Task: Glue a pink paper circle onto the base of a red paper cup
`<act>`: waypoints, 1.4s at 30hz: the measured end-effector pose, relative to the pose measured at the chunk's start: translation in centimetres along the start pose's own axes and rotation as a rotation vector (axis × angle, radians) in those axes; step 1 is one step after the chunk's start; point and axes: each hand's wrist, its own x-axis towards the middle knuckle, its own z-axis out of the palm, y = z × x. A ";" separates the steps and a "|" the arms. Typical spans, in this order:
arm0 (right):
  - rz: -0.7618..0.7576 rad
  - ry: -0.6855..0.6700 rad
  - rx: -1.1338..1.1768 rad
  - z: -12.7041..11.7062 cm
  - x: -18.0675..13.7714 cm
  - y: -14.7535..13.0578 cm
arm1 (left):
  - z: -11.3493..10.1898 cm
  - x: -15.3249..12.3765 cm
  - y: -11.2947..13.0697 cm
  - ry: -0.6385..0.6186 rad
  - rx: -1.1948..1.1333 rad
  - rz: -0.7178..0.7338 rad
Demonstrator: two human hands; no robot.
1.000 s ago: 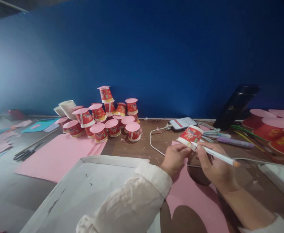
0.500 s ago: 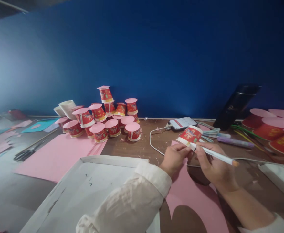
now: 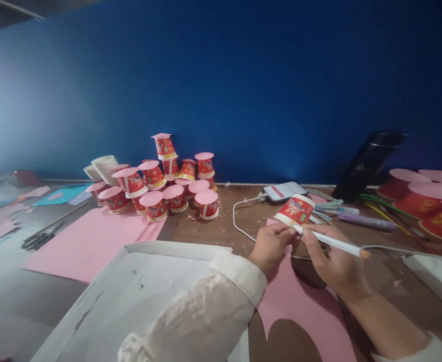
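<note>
My left hand (image 3: 271, 246) pinches the rim of a small red paper cup (image 3: 296, 209) that lies tilted on its side above the table. My right hand (image 3: 332, 261) is closed round a white pen (image 3: 336, 243), whose tip touches the cup's rim. Under both hands lies a pink paper sheet (image 3: 299, 311) with round holes cut out of it. A white long sleeve covers my left forearm.
A heap of red cups with pink paper lids (image 3: 160, 183) stands at the back left beside white cups (image 3: 103, 167). Scissors (image 3: 41, 236) lie on another pink sheet (image 3: 88, 241). A white tray (image 3: 130, 296) sits in front. A phone (image 3: 283, 191) with cable, pens (image 3: 360, 219), larger red cups (image 3: 428, 203) lie right.
The pen and my right hand have shifted slightly left and down along the cup's rim. The cup and my left hand have barely moved.
</note>
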 end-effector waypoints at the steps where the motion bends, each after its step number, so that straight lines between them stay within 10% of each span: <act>1: 0.002 0.017 -0.010 0.0 0.0 0.0 | 0.1 -0.1 0.1 -0.001 -0.008 -0.004; 42: 0.028 0.049 -0.001 -0.2 0.1 -0.1 | 0.4 -0.2 0.1 -0.014 -0.168 -0.035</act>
